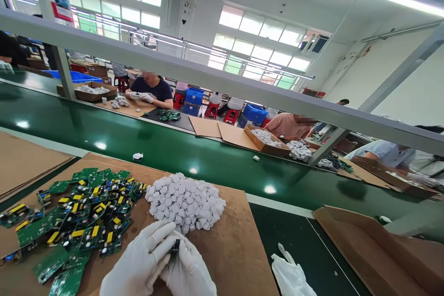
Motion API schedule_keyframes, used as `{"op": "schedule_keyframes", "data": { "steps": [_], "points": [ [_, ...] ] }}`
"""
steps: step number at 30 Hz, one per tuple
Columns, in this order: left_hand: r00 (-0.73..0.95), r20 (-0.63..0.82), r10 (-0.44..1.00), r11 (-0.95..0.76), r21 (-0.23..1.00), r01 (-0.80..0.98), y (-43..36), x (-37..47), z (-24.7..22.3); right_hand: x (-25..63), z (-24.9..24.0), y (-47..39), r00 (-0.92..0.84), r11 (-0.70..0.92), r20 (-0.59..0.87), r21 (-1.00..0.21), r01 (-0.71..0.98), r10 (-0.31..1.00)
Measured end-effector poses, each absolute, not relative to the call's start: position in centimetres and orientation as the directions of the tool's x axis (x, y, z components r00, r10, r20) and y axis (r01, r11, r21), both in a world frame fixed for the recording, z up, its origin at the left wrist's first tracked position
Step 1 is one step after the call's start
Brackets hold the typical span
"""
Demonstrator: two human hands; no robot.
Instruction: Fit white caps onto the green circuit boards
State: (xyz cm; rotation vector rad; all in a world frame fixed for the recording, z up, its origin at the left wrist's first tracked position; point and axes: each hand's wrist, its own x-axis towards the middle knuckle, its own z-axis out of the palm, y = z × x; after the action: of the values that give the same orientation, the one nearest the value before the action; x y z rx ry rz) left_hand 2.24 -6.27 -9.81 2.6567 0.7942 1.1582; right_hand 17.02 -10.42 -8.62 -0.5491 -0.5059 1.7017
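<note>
My left hand [140, 256] and my right hand [192, 263], both in white gloves, meet at the lower middle of the head view. Their fingers are closed around a small black part [176, 245], whose lower portion is hidden by the fingers. Just beyond the fingertips lies a heap of small white rounded pieces [187, 201] on a brown cardboard sheet [239, 249]. To the left of my hands spreads a pile of green circuit boards [93, 212] with yellow and black components.
A green conveyor belt [208, 162] runs across beyond the cardboard, carrying a white piece [138, 156]. At right are a white glove [291, 273] and an open cardboard box [374, 249]. A metal rail [194, 78] crosses above. Several people work on the far side.
</note>
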Motion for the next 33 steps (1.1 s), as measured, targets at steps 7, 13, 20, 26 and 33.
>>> {"op": "schedule_keyframes", "data": {
  "steps": [7,13,20,26,33],
  "points": [
    [0.473,0.472,0.744,-0.640,0.709,0.298,-6.5,2.5,-8.8,17.7,-7.6,-10.5,-0.180,-0.202,-0.103,-0.656,-0.727,0.978],
    [0.484,0.523,0.702,-0.690,0.670,0.276,-6.4,2.6,-9.3,17.8,-8.1,-10.4,-0.141,-0.171,-0.101,-0.705,-0.689,0.985],
    [0.500,0.535,0.681,-0.727,0.575,0.375,-6.6,2.8,-10.3,17.8,-9.4,-10.4,-0.129,-0.166,-0.115,-0.835,-0.524,0.985],
    [0.545,0.534,0.646,-0.760,0.519,0.392,-6.5,2.7,-10.5,18.5,-11.2,-10.6,-0.042,-0.087,-0.077,-0.924,-0.372,0.996],
    [0.530,0.525,0.666,-0.739,0.561,0.373,-6.6,3.1,-10.7,17.8,-11.2,-10.4,-0.008,-0.031,-0.030,-0.953,-0.303,1.000]
  ]
}}
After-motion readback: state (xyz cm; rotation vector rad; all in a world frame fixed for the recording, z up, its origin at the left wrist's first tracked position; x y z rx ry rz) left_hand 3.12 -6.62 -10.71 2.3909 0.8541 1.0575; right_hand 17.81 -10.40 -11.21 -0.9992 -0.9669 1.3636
